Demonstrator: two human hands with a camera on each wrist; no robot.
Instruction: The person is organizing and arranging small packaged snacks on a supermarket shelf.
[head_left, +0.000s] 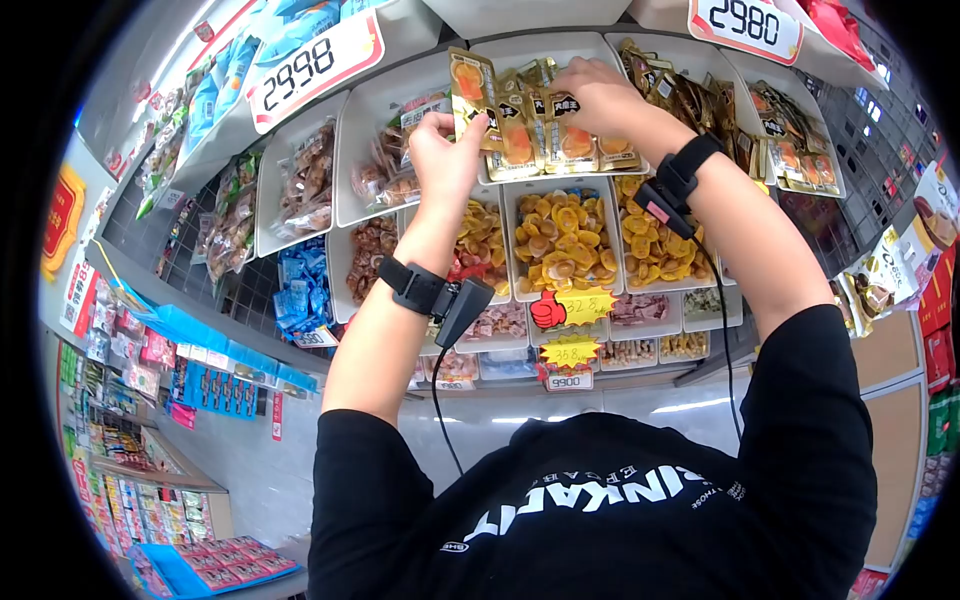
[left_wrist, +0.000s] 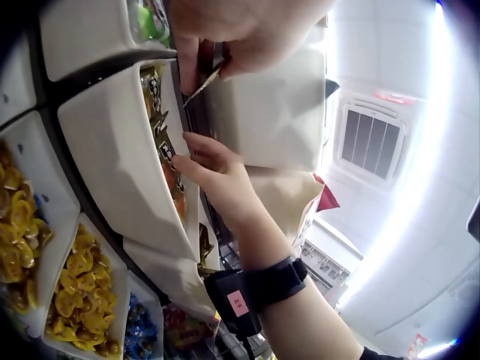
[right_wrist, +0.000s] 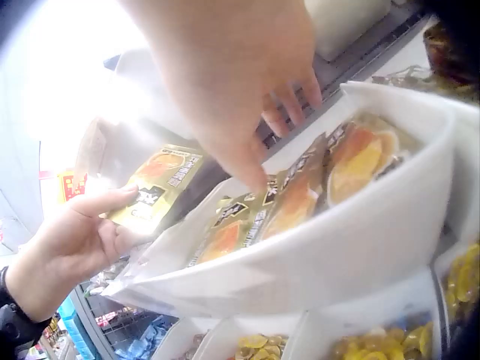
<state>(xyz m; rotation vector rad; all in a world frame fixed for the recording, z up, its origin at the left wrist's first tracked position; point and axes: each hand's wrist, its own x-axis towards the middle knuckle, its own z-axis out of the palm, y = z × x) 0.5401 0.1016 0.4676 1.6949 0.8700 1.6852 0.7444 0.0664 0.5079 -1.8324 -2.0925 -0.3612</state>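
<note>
My left hand (head_left: 445, 160) pinches a flat gold packet (head_left: 470, 85) with an orange fruit-like picture, holding it upright at the left end of a white bin (head_left: 490, 50). In the left wrist view, that packet (left_wrist: 201, 90) shows edge-on below the left hand (left_wrist: 244, 30). My right hand (head_left: 605, 97) is over the same bin, above a row of similar gold packets (head_left: 517, 140). From the right wrist, the right hand's thumb (right_wrist: 251, 172) comes down at the packets' top edges, and its other fingers (right_wrist: 292, 105) stand apart, loosely bent.
Bins of yellow-wrapped sweets (head_left: 565, 240) sit in the row below. Bagged brown snacks (head_left: 305, 175) fill bins on the left, and dark gold packets (head_left: 690, 90) lie to the right. A price sign (head_left: 315, 70) hangs from the shelf above. Cables run from both wrist cameras.
</note>
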